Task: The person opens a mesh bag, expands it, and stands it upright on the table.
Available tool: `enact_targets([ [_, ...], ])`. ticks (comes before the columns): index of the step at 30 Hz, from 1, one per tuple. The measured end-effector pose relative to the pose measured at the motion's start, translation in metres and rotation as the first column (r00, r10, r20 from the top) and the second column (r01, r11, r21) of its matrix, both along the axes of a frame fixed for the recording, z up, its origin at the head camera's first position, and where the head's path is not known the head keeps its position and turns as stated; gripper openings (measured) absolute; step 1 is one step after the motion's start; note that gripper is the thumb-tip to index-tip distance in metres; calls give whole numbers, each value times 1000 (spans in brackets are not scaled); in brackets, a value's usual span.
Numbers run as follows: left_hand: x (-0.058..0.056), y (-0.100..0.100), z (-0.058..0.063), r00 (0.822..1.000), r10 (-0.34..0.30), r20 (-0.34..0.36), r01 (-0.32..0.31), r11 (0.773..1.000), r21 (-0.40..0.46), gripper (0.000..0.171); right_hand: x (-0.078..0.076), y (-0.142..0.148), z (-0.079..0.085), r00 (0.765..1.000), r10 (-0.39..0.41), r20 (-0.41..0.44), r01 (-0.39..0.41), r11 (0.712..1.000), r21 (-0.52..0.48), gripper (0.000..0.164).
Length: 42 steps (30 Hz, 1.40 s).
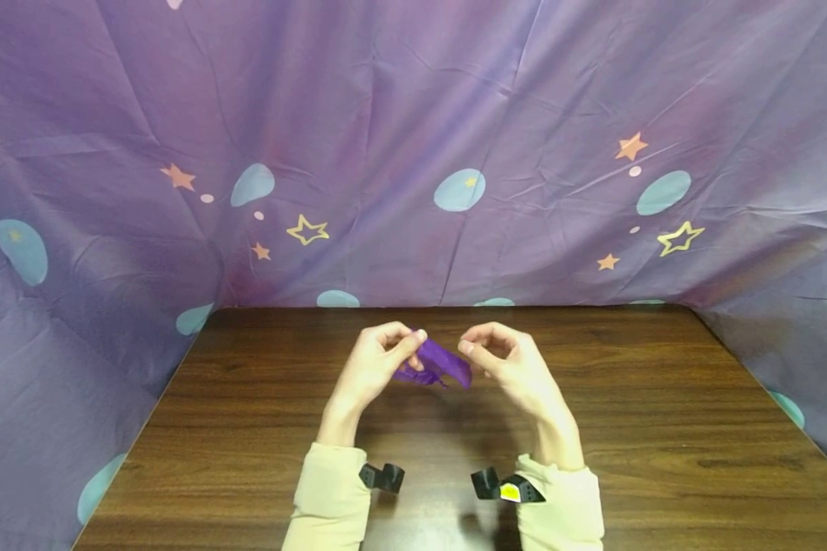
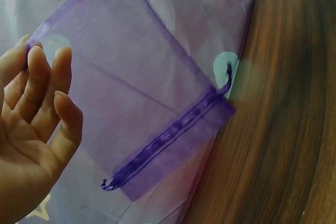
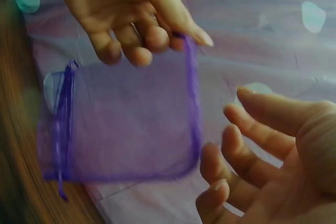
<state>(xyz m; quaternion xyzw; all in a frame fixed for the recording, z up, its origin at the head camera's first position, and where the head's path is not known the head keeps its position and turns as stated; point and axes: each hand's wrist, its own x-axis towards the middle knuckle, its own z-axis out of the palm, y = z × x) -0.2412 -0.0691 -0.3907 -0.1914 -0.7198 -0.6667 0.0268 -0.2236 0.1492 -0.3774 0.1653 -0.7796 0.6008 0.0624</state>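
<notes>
A sheer purple drawstring pouch [image 1: 446,361] hangs from my left hand [image 1: 372,366], which pinches one corner of its closed end between thumb and forefinger. In the left wrist view the mesh pouch [image 2: 136,82] spreads out flat, its drawstring band [image 2: 168,137] at the lower end with a small cord loop at each side. My right hand [image 1: 524,371] is held just right of the pouch, fingers loosely bent. The right wrist view shows those fingers [image 3: 247,156] spread with nothing between them, the fingertips close beside the pouch's seamed edge [image 3: 193,103].
Below the hands is a dark wood-grain table [image 1: 248,428]. A purple cloth [image 1: 400,115] printed with stars and ovals hangs behind it and along both sides. Each sleeve carries a black camera mount [image 1: 389,478] at the wrist.
</notes>
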Motion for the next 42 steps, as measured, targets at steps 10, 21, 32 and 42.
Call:
enact_targets([
  [10, 14, 12, 15, 998, -62, -9, 62, 998, -9, 28, 3, -20, -1, 975, 223, -9, -222, 974, 36, 14],
  [21, 10, 15, 10, 992, -111, 59, 109, 993, 37, 18, 3, -23, 1, 967, 252, -45, -252, 968, 3, 9],
  [32, 6, 12, 2, 990, -142, -22, 136, 974, -180, 21, 2, -16, -3, 982, 190, -23, -189, 981, 30, 7],
  [42, 8, 16, 6, 988, -70, -140, 35, 969, -243, 8, 1, -14, -4, 979, 192, 74, -192, 981, 2, 13],
])
